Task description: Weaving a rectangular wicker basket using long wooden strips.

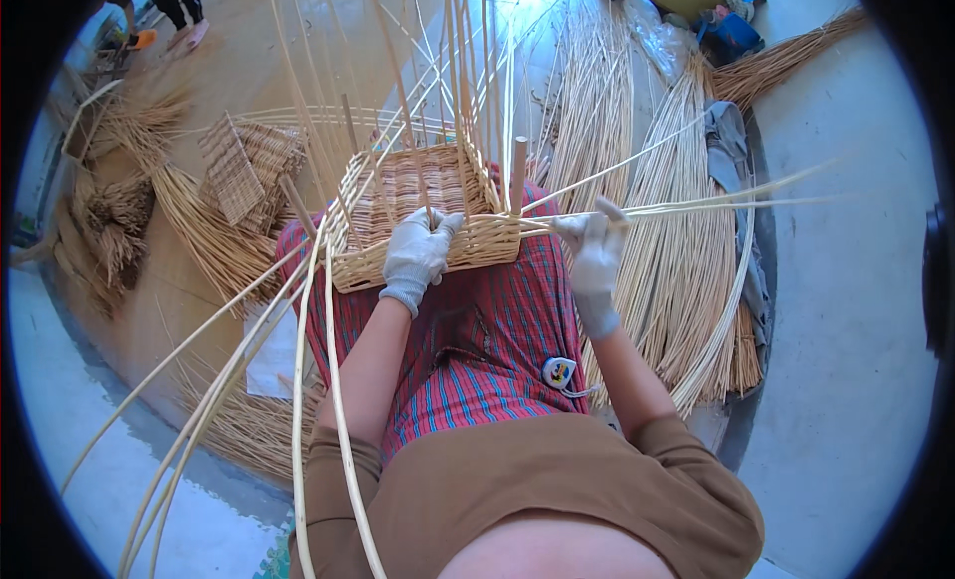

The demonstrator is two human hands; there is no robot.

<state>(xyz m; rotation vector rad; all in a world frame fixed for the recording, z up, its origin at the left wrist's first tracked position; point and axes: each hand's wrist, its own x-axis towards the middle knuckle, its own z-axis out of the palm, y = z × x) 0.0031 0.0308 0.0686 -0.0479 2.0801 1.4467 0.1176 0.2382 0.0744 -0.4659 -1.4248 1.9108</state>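
A partly woven wicker basket (398, 171) lies across my lap, with tall thin stakes rising from its sides and thicker wooden posts at its corners. My left hand (418, 253), in a pale glove, is closed on the near wall's upper edge, beside a stake. To the right of the basket, my right hand (594, 266), gloved too, has its fingers around long pale wicker rods (696, 207) that run out from the near right corner. The fingertips are slightly blurred. Other long rods (338, 410) trail from the near left corner toward me.
Bundles of pale rods (662, 271) cover the floor at right, and darker bundles (119, 226) lie at left near woven panels (244, 171). A small round tape measure (559, 372) rests on my red striped cloth. Another person's legs (177, 7) show at the far left.
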